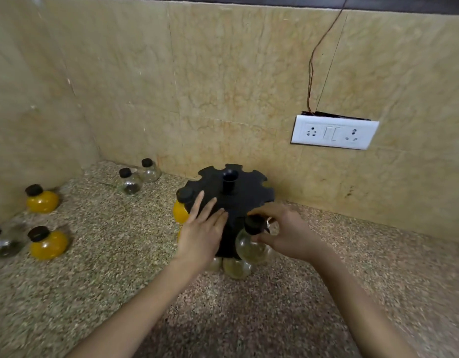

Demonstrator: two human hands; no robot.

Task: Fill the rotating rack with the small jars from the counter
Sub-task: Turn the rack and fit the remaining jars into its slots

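**A:** The left hand point(201, 226) lies flat on top of the rotating rack point(243, 192), fingers straight and spread, gripping nothing. It looks like a steadying press, so the disc can't spin.

**B:** And the right hand point(287, 233) has fingers and thumb curled round a clear jar point(250, 245), up by its black cap, right at the rack's near edge. The neck looks lined up with a notch, but there's no telling whether it's seated.

**A:** A yellow jar point(179, 211) hangs in a notch on the left rim. Pale lower jars point(236, 267) show beneath the disc.

**B:** Plenty left, though! Five more wait on the counter point(94, 280), well off to the left: the yellow pair point(42, 200) and the clear three point(131, 183). The back notches look vacant, so call it halfway at best.
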